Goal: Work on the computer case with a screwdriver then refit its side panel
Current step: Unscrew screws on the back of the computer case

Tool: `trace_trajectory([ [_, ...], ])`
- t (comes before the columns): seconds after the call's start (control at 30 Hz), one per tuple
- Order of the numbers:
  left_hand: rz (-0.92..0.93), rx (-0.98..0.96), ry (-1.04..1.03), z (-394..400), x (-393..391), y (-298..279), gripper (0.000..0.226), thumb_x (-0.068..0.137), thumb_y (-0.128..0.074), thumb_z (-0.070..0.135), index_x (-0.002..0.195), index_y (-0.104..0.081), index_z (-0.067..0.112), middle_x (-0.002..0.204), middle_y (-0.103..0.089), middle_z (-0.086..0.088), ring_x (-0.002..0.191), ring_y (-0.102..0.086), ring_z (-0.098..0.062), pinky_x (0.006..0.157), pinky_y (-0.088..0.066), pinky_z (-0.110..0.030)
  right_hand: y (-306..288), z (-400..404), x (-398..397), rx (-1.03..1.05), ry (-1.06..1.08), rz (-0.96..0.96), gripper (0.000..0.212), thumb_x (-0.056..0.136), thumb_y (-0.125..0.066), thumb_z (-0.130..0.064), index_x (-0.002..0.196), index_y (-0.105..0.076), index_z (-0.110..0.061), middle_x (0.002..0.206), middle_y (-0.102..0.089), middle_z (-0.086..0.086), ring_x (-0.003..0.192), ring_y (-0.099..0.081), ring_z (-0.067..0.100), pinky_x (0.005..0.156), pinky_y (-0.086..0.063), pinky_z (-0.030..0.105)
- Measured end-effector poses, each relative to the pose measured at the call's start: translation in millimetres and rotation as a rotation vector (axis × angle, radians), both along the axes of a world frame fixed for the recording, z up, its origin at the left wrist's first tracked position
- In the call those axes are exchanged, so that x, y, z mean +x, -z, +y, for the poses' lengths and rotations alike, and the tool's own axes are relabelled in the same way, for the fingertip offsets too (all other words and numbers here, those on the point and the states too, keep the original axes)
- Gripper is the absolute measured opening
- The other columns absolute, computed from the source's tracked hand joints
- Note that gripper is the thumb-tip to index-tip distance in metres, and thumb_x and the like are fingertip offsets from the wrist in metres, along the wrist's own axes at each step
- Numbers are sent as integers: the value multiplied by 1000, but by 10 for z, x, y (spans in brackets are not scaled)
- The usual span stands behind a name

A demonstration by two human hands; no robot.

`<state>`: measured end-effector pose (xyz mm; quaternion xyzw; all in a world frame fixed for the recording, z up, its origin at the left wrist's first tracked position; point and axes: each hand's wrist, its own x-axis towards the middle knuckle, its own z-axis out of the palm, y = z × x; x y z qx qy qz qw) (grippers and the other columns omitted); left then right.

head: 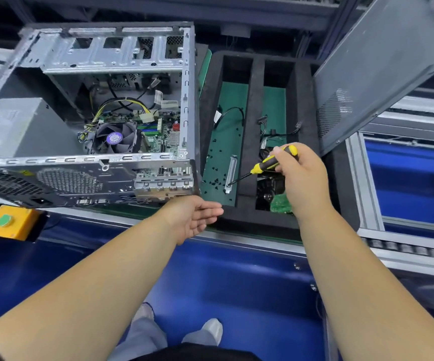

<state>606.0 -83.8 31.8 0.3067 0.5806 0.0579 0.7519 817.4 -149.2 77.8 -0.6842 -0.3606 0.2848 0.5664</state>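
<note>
Yellow-black screwdriver (270,162) in right grip (298,173) | tip seemingly touching bracket (231,174)

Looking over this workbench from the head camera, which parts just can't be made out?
- Right hand hides the screwdriver handle's middle and the parts in the tray's right slot.
- Small black screws: too small to tell their type.
- Side panel: cut off by the frame's top and right edges.
- Computer case: left end blurred and cropped.
- Left hand: open, thumb hidden.
</note>
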Motion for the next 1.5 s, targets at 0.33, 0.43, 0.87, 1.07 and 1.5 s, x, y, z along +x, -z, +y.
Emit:
trace_trajectory([
  [0.33,-341,-45,23,-289,274,-248,30,89,-62,26,113,-69,10,88,-72,-4,68,-63,-12,63,-51,-23,-292,-449,130,99,89,156,39,83,-61,-31,84,-57,8,69,-68,-8,63,-59,-2,64,-43,18],
  [0.43,-432,-36,56,-349,303,-265,36,80,-68,22,113,-70,9,86,-69,-5,69,-63,-12,66,-53,-24,-317,-582,157,104,138,169,43,81,-61,-32,87,-58,10,72,-68,-5,62,-58,-1,63,-42,20],
  [0.87,-471,-16,-32,-464,102,-289,10,88,-65,14,94,-71,9,84,-72,-1,67,-66,-6,60,-54,-19,-384,-798,-184,116,222,129,39,85,-60,-36,86,-62,3,72,-63,-2,65,-54,5,69,-41,29],
  [1.07,-474,-52,-27,-364,-336,-354,8,82,-67,13,87,-73,9,81,-72,-2,63,-66,-5,56,-54,-18,-466,-741,-687,77,214,53,25,84,-59,-39,77,-66,-17,67,-59,-8,65,-52,3,69,-42,28],
  [1.5,-463,-50,-138,177,-2242,-327,15,86,-68,14,74,-77,10,73,-72,1,57,-64,-3,52,-53,-16,-543,-258,-2705,82,74,-28,27,93,-59,-24,75,-56,-4,58,-64,-18,58,-55,-6,57,-42,8],
])
